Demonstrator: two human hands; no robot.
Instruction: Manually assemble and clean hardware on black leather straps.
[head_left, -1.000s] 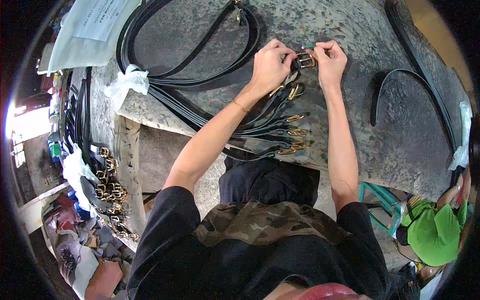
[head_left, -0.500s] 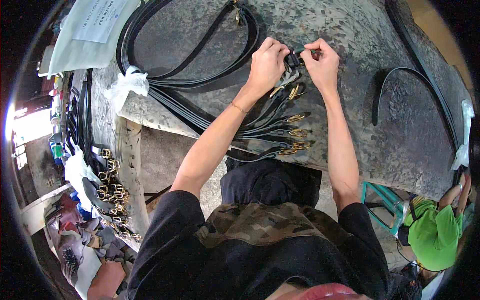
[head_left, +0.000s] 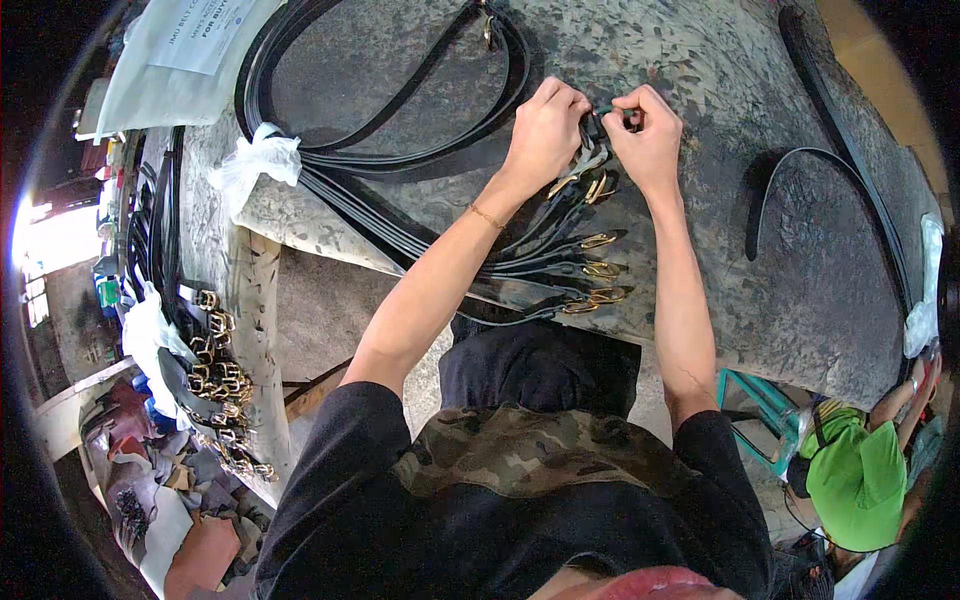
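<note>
Scuffed, dark-stained surface in a cluttered workshop, seen from above past the wearer's black shirt. At its far side, two bare hands meet over one black belt. The left hand grips the belt's buckle end from the left; the right hand, just beside it, has thumb and fingers pinched on a small green piece — mostly hidden, so its kind is unclear.

Below the hands, more belt ends fan out with gold buckles. Their black straps run left into a bundle tied with white plastic and loop away beyond it. On the right lies a curled black strap.

At far left hang more gold-buckled belts, above leather scraps. Lower right — a person in bright green, near a teal metal frame.
</note>
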